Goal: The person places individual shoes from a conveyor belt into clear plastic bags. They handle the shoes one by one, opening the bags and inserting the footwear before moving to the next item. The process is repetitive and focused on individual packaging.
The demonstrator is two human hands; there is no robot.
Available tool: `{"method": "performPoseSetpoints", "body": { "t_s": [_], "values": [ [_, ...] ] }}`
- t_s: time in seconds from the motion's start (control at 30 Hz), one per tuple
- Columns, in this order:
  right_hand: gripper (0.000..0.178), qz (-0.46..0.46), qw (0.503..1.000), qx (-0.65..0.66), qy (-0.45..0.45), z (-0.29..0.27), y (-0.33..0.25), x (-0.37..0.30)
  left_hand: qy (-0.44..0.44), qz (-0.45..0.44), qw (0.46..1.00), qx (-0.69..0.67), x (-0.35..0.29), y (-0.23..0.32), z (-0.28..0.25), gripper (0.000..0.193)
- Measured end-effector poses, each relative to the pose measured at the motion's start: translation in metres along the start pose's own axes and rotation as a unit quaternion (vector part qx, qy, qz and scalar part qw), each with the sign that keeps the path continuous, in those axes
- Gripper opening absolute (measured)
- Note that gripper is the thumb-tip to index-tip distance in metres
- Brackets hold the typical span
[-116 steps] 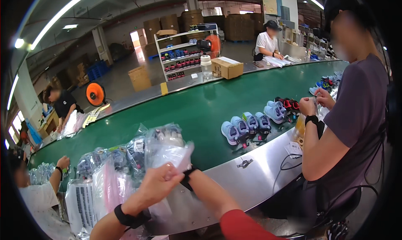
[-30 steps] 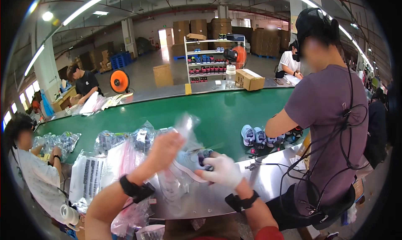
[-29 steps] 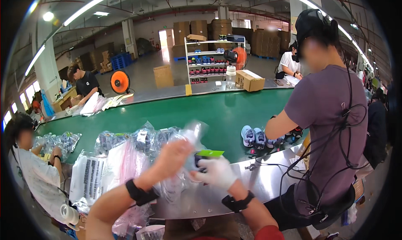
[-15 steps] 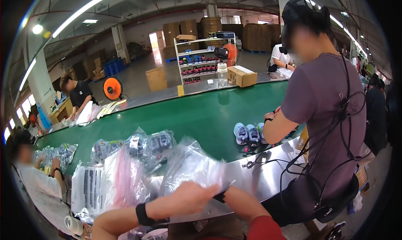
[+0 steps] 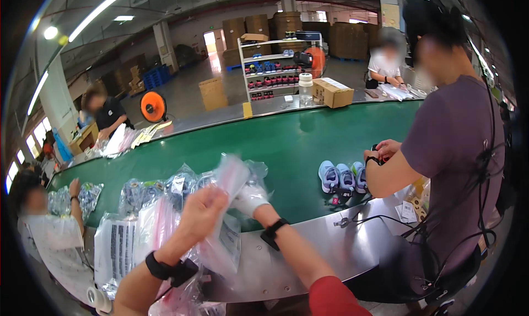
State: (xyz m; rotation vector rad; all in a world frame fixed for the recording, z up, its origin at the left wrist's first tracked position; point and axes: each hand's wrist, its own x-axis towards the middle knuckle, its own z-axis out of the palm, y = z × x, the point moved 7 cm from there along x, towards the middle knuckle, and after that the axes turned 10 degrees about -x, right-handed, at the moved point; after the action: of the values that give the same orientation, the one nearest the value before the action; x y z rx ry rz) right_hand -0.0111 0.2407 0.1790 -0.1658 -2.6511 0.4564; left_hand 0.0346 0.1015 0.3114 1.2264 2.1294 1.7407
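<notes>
My left hand (image 5: 203,210) is closed round the edge of a clear plastic bag (image 5: 231,175), which is smeared by motion. My right hand (image 5: 251,199), in a white glove, is beside that bag; its fingers are blurred and partly hidden by plastic. Just beyond both hands, bagged shoes (image 5: 140,196) lie along the near edge of the green conveyor belt. To the left of my left forearm is a stack of clear and pink-edged plastic bags (image 5: 144,228) on the metal ledge. More plastic hangs below my left hand.
Light blue shoes (image 5: 329,177) stand on the belt (image 5: 264,134) before a co-worker (image 5: 449,128) at the right. Another co-worker (image 5: 52,233) handles bagged shoes at the left. Across the belt are a cardboard box (image 5: 333,93), a bottle (image 5: 305,89) and an orange fan (image 5: 152,106).
Both hands have moved up and forward, over the belt's near edge, with the bag lifted along. My right hand, hidden before, now shows. The right co-worker's hands have come into sight.
</notes>
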Motion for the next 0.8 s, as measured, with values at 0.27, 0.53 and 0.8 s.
{"method": "performPoseSetpoints", "body": {
  "t_s": [0.27, 0.53, 0.8],
  "values": [
    [0.04, 0.093, 0.789, 0.596, -0.116, -0.07, -0.007, -0.093, 0.024, -0.158, 0.954, -0.253, -0.009, -0.02, -0.006, 0.018],
    [0.015, 0.03, 0.856, 0.516, 0.013, -0.125, -0.004, -0.102, -0.004, -0.098, 0.944, -0.314, -0.012, 0.033, 0.0, 0.016],
    [0.017, -0.015, 0.942, -0.037, 0.335, -0.215, -0.046, -0.138, 0.085, 0.097, 0.989, -0.077, -0.007, 0.038, -0.016, 0.022]
  ]
}}
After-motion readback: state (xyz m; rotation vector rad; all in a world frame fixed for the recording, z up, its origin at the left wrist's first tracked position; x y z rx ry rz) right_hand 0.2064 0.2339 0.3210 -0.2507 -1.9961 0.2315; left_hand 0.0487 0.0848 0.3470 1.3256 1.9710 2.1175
